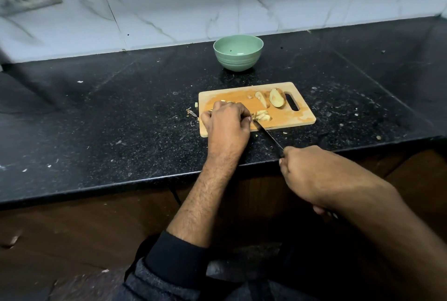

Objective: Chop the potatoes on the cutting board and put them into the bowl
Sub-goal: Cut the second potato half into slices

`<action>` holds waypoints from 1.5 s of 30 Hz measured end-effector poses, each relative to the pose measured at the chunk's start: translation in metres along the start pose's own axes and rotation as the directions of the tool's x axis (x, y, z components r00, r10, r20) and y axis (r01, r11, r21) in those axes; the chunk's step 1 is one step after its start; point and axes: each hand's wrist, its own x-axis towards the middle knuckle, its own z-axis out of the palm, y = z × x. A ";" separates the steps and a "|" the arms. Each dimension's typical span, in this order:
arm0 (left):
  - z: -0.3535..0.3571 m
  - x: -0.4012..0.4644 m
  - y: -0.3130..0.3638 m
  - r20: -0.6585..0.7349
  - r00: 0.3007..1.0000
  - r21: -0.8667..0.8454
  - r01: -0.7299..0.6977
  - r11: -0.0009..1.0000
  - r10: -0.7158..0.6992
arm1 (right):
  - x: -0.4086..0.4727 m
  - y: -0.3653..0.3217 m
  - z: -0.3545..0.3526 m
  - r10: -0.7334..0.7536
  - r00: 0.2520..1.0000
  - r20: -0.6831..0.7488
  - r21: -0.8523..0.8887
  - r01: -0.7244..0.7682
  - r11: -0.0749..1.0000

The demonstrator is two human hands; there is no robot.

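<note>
the left hand (226, 122) curls its fingers on the potato pieces (262, 115) on the cutting board (300, 116); the right hand (312, 172) grips the knife (268, 135), blade pointing toward them, the bowl (238, 52) well behind

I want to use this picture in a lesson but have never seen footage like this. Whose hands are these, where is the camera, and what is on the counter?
The camera sits on a person's head, looking down at their own bare hands. The left hand steadies potato being cut on the wooden cutting board. The right hand grips a knife. Chopped bits and two larger potato pieces lie on the board. Behind it a green bowl stands on the black counter, with no potato in it.
</note>
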 end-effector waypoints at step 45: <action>0.000 0.009 -0.011 -0.160 0.967 -0.203 0.164 0.965 -0.198 | 0.032 -0.021 -0.003 -0.026 0.948 -0.317 0.268 0.116 0.956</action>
